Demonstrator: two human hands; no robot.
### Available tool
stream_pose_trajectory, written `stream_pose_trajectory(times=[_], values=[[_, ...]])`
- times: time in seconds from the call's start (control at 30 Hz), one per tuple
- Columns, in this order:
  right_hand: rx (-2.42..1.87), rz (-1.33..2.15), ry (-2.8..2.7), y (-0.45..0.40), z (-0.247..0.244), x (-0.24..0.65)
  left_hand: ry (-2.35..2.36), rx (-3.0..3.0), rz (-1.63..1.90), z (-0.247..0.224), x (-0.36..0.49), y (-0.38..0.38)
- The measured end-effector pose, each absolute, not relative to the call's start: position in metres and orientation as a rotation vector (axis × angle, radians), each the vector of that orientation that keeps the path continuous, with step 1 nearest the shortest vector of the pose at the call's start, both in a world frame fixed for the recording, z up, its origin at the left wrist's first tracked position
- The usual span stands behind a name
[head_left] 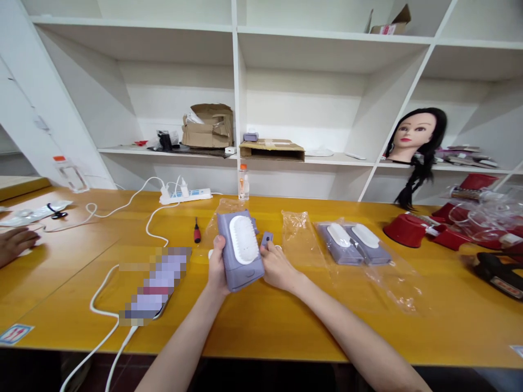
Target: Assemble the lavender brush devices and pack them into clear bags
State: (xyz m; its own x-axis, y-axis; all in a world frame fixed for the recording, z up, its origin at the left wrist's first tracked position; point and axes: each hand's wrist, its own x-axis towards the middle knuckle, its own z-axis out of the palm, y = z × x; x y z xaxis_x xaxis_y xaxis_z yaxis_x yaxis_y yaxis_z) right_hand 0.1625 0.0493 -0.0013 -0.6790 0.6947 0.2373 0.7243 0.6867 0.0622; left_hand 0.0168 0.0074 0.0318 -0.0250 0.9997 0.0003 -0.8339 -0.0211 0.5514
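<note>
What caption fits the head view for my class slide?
Left hand grips a lilac device; right hand pinches a small lilac part.

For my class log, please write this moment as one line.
left hand: holds purple device | right hand: holds small purple part

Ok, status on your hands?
Left grip holding lavender device with white oval pad. Right grip on small lavender piece. Red-handled screwdriver lying apart, leftward.

log: room | white cubby shelving (335,36), 3 rows | long yellow-orange tabletop (278,332) | dark floor (98,370) | bright, even light
</note>
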Motion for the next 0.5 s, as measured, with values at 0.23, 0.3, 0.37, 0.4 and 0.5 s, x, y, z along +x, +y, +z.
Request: stream_pose_trajectory(times=[0.23,0.3,0.37,0.4,0.5], values=[[-1.009,0.154,-2.296,0.051,0.038,0.19,0.467,0.4,1.282,0.028,0.011,0.001],[-1.019,0.328,-2.087,0.052,0.051,0.201,0.441,0.415,1.187,0.026,0.011,-0.002],[-1.043,0.445,-1.98,0.052,0.059,0.208,0.39,0.447,1.109,0.025,0.012,-0.006],[-1.055,0.479,-1.993,0.051,0.06,0.209,0.375,0.458,1.096,0.025,0.012,-0.007],[-1.074,0.508,-2.222,0.044,0.051,0.203,0.407,0.424,1.141,0.027,0.012,-0.007]])
